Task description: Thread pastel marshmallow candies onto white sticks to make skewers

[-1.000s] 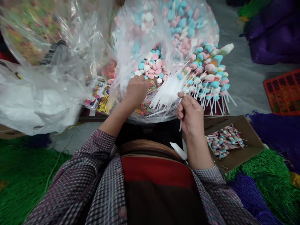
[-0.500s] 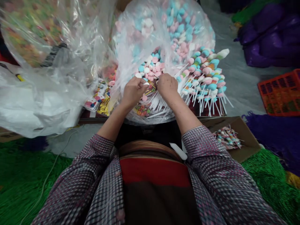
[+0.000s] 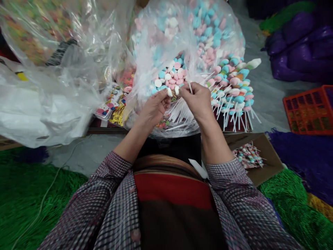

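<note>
With our left hand (image 3: 154, 108) we pinch a white candy (image 3: 169, 92) between thumb and fingers. With our right hand (image 3: 199, 100) we grasp a second white piece (image 3: 177, 90) at the fingertips, plus a white stick (image 3: 190, 88) that pokes up past the knuckles; we cannot tell whether the stick runs into that piece. The two white pieces face each other across a narrow gap, just on our side of the loose pink, blue and white candies (image 3: 177, 76) by the clear bag (image 3: 145, 52).

Under and between our hands, a bundle of white sticks (image 3: 179, 111) lies on plastic close to the front edge of the table (image 3: 106, 131), and our forearms cross that edge. To our left, a bulging plastic bag (image 3: 47, 118) hangs over the front edge. To our right, just beside our right hand, candy skewers (image 3: 235, 81) crowd the corner, some of their ends reaching past it. Beyond them a strip of grey floor (image 3: 270, 104) separates the table from an orange crate (image 3: 309, 111). Lower, near our right forearm, a cardboard box (image 3: 272, 156) sits just outside the front edge, holding finished-looking skewers (image 3: 248, 155).
</note>
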A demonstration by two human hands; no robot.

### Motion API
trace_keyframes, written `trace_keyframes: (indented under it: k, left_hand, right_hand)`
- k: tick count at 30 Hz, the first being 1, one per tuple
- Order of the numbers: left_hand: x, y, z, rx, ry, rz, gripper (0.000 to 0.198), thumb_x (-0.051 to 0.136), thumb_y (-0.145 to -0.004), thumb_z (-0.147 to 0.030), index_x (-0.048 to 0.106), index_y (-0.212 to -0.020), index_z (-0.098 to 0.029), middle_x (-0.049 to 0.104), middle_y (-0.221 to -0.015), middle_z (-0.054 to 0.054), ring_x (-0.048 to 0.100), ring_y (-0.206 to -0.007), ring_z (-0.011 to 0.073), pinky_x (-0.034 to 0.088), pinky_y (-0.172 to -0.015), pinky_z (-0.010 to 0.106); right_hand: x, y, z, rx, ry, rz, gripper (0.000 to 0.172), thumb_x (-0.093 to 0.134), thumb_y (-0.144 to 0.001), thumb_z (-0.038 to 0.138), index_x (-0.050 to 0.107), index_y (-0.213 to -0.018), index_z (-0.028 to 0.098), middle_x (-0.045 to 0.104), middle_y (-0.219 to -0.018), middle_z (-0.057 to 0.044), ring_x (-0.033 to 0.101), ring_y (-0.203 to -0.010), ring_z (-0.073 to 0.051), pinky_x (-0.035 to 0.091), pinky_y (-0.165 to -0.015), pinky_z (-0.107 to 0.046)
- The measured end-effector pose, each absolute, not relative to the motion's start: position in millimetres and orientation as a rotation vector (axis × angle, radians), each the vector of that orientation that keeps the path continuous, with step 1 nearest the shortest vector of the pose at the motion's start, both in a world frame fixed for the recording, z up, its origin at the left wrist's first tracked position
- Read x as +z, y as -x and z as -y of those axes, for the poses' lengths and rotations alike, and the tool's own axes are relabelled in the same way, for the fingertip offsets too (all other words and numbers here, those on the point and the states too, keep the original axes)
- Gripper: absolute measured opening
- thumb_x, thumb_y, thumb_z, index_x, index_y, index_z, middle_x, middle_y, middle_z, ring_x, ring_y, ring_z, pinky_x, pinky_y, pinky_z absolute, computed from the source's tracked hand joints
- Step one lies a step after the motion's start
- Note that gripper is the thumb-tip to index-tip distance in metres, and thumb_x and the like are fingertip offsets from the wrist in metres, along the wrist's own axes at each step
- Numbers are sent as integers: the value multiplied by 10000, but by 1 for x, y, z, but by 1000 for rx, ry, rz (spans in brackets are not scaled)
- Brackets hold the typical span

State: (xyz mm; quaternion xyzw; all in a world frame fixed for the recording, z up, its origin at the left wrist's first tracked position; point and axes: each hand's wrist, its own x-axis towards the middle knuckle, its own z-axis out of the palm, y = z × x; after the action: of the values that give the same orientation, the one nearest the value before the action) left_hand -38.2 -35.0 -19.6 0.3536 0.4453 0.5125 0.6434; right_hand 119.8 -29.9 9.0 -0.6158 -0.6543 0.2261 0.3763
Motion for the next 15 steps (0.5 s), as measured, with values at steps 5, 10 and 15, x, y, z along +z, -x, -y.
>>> trace_keyframes:
  k: [5,10,15]
  left_hand:
    - [-14,24,42,1111,-795,-997,161,608,-1007,-336,665,-951,-196,695,-848,7,627,-705,77,508,-669,215]
    - [-5,21,47,1129,-654,-921,121,581,-1019,-237,652,-937,-185,701,-825,2,613,-669,66,490,-650,208]
    - [-7,20,48,1176,-515,-838,80,726,-930,-220,665,-898,-180,700,-768,-26,623,-629,56,473,-611,186]
  right_hand:
    - [16,-105,54,636,1539,1523,246,594,-959,420,702,-870,219,663,-790,-4,612,-824,-172,517,-804,-321]
    - [11,-108,56,660,1500,1471,235,584,-970,420,701,-908,227,669,-826,-6,615,-839,-168,518,-798,-319]
    - [3,-105,57,626,1425,1491,222,568,-970,400,671,-920,210,663,-819,9,595,-774,-144,509,-761,-304]
